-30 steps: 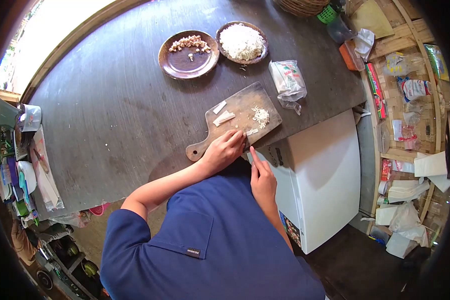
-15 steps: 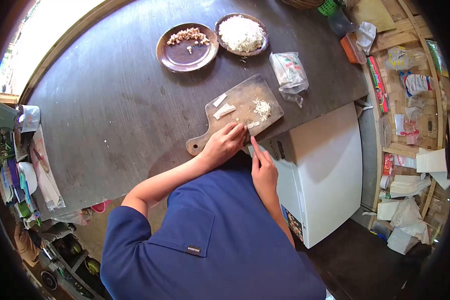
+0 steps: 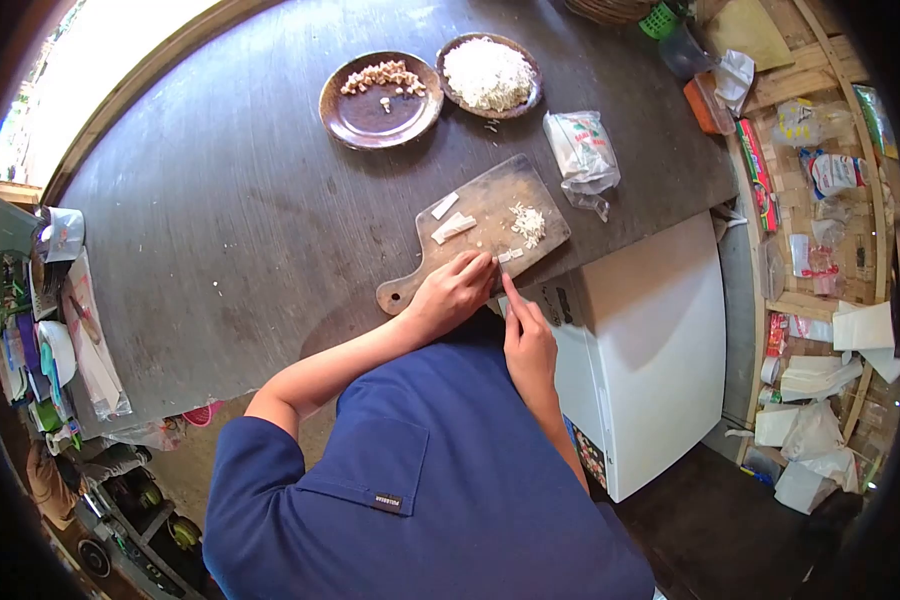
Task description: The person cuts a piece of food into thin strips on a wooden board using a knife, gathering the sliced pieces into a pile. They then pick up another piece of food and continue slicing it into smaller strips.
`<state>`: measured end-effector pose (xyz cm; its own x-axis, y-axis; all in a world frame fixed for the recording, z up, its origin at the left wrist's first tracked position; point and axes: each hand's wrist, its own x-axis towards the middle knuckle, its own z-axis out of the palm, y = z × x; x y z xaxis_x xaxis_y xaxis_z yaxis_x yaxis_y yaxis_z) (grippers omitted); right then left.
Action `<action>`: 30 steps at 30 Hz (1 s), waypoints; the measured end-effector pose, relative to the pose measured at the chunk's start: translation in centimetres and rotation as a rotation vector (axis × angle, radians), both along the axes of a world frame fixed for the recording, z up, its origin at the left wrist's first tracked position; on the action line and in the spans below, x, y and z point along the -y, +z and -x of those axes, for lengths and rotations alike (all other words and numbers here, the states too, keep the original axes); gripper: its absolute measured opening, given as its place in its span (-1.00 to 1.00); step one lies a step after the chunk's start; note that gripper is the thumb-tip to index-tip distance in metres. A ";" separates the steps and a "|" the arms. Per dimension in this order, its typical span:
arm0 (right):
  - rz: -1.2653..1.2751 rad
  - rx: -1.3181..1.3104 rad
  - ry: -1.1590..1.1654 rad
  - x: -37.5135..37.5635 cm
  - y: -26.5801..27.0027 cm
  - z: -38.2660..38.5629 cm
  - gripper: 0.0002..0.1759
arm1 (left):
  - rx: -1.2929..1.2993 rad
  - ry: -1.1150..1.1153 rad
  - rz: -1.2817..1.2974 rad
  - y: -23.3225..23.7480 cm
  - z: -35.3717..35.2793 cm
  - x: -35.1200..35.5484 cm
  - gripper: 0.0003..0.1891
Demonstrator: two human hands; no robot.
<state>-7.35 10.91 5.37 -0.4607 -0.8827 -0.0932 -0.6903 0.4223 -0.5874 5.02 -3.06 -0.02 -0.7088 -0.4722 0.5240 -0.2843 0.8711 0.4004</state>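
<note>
Pale chopped pieces (image 3: 528, 226) sit on your wooden board (image 3: 495, 215), your left hand (image 3: 456, 293) pinching a strip at its near edge, your right hand's (image 3: 530, 345) fingers closed together beside it. Beyond, 2 plates (image 3: 381, 117) rest on the dark counter (image 3: 220, 190); a white appliance (image 3: 660, 350) stands right.

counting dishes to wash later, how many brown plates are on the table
2: the left plate, with brown pieces, and the right plate, heaped with white shreds. None appears hidden.
</note>
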 end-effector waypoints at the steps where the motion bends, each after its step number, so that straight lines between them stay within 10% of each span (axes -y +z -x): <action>1: 0.029 -0.011 0.001 -0.5 0.0 -0.1 -0.42 | 0.011 0.001 0.019 -0.1 0.0 0.0 -0.66; 30: 0.032 -0.035 -0.027 -0.6 -0.8 -0.7 -0.38 | 0.023 -0.019 -0.043 0.1 -0.1 -0.3 -0.66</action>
